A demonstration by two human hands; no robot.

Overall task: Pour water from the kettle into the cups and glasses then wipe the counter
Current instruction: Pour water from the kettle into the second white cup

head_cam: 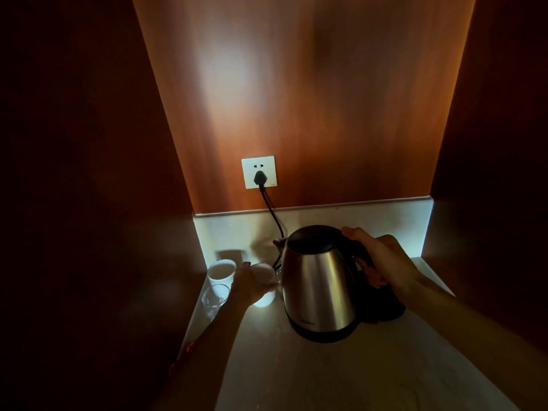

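A steel kettle [318, 284] with a black lid stands upright on the pale counter [311, 372]. My right hand [382, 262] grips its black handle on the right side. My left hand [252, 284] holds a white cup [264, 284] just left of the kettle, below the spout. Further left, a second white cup [221, 272] stands in the corner. In front of it is a clear glass [215, 296]. What the cups and glass contain cannot be made out.
A black cord [272, 212] runs from a wall socket [258, 172] down behind the kettle. The kettle's dark base [382, 307] sits to its right. Dark wooden walls close in on the left and right of the niche.
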